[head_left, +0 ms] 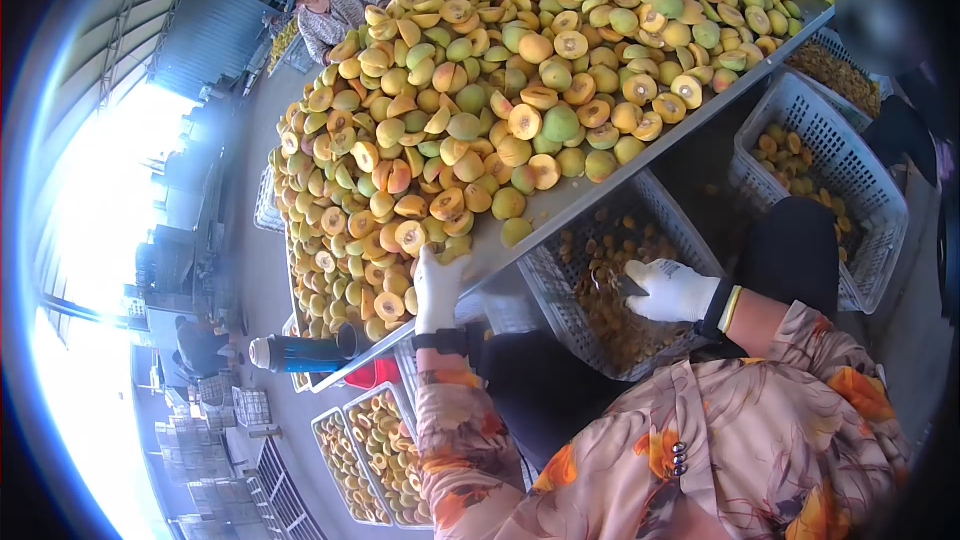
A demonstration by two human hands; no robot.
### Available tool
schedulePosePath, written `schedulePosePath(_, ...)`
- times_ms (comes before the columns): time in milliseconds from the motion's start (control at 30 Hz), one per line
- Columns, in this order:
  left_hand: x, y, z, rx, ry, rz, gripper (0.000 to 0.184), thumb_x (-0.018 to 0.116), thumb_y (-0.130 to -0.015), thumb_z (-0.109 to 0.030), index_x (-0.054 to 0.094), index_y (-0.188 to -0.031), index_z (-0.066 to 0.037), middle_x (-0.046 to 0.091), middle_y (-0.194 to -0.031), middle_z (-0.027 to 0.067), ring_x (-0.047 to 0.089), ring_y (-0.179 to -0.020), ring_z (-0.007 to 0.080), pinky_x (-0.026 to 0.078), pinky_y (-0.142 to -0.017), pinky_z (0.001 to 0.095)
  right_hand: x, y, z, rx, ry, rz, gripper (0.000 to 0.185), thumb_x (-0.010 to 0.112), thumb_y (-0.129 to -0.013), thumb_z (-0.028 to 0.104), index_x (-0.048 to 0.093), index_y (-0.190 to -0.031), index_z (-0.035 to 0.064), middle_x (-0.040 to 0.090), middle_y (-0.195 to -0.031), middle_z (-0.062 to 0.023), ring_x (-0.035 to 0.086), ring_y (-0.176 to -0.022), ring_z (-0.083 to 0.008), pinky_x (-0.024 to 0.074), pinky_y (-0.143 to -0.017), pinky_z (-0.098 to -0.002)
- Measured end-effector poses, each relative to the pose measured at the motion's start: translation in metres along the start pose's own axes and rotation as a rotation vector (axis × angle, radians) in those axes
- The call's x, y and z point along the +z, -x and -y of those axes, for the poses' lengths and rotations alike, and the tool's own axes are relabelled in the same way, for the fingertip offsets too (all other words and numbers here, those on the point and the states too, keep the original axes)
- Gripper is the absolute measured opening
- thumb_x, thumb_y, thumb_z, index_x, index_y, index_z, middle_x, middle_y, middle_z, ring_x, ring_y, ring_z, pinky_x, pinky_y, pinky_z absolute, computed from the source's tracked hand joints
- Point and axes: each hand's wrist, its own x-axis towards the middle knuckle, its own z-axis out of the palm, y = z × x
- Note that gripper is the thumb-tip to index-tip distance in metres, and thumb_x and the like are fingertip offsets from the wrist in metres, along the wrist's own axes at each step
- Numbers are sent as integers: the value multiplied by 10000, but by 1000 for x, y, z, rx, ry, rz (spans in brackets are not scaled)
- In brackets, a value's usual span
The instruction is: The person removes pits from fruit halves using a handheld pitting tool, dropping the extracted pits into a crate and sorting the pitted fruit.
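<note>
Both my hands wear white gloves. My left hand [437, 285] is at the near edge of the table, thumb apart from the fingers. Its fingertips reach a halved peach [410, 236] lying cut face up, with its pit side showing; whether they grip it is hard to tell. My right hand [672, 291] is closed around a small tool [632, 285] with a dark handle and what looks like a shiny metal end. This hand is above a grey crate [553, 292] holding brownish pits and scraps [610, 315]. A large heap of peach halves [465, 125] covers the table.
A metal table rim [570, 220] runs diagonally before me. A blue bottle [305, 354] lies near its left corner. Crates of peach halves stand right [835, 155] and lower left [372, 450]. Another person [335, 15] is across the table.
</note>
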Motion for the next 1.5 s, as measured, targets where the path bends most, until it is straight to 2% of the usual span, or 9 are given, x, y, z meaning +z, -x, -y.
schedulePosePath(67, -12, 24, -35, -6, 505, 80, 387, 749, -800, -98, 660, -1145, 54, 709, -1034, 84, 665, -912, 142, 540, -786, 276, -4, 8, 6, -57, -86, -71, 297, 650, -886, 250, 573, -1038, 6, 697, -903, -256, 675, -881, -469, 514, -781, -527)
schedulePosePath(167, -18, 78, -85, 9, 895, 208, 410, 733, -778, -67, 658, -1165, 45, 710, -1012, 83, 668, -877, 169, 544, -765, 289, -12, 14, 26, -156, -222, -148, 376, 695, -887, 273, 592, -1096, -22, 696, -930, -259, 678, -917, -453, 520, -812, -481)
schedulePosePath(300, 14, 134, -113, -22, 1140, 325, 390, 631, -768, 19, 621, -1157, 39, 684, -983, 96, 670, -870, 192, 566, -770, 303, -7, 27, 57, -245, -519, -146, 348, 782, -872, 261, 593, -1023, 11, 630, -841, -147, 625, -808, -280, 489, -766, -399)
schedulePosePath(433, 40, 171, -127, 227, 906, 270, 435, 511, -776, 141, 592, -1191, 40, 665, -1113, 125, 680, -973, 208, 574, -836, 298, 2, 45, 60, -264, -330, -217, 372, 751, -888, 270, 584, -1076, -5, 681, -925, -200, 679, -908, -360, 501, -777, -433)
schedulePosePath(567, 30, 192, -150, -23, 1470, 448, 473, 630, -930, -117, 491, -1369, -11, 653, -1196, 141, 671, -961, 222, 559, -811, 299, -2, 70, 60, -262, -170, -236, 340, 714, -894, 229, 560, -1070, -17, 675, -884, -263, 673, -882, -465, 509, -729, -491)
schedulePosePath(767, 19, 208, -163, 45, 1327, 485, 642, 525, -1035, -536, 483, -1401, -10, 656, -1183, 164, 659, -986, 214, 543, -844, 327, 5, 90, 71, -353, -16, -381, 375, 727, -883, 213, 514, -1111, 5, 654, -775, -257, 657, -756, -475, 494, -634, -523)
schedulePosePath(1100, 40, 223, -183, 239, 939, -134, 554, 502, -1060, -498, 671, -1125, 25, 685, -969, 96, 631, -867, 147, 515, -786, 286, 12, 97, 81, -425, -49, -383, 357, 696, -892, 203, 518, -1106, -21, 661, -770, -248, 662, -716, -456, 502, -620, -516)
schedulePosePath(1400, 39, 218, -190, 213, 1069, -146, 535, 456, -1077, -474, 678, -1126, 10, 693, -858, 56, 580, -713, 90, 476, -660, 233, -3, 95, 87, -497, -55, -191, 204, 572, -953, 178, 571, -1015, -16, 650, -810, -200, 666, -704, -378, 500, -632, -443)
schedulePosePath(1500, 34, 212, -183, 219, 1030, -25, 508, 464, -1075, -440, 689, -1105, 15, 695, -837, 63, 585, -670, 96, 475, -625, 240, -10, 94, 82, -712, 275, -256, 187, 568, -949, 161, 613, -969, -20, 659, -810, -184, 678, -716, -356, 510, -653, -428)
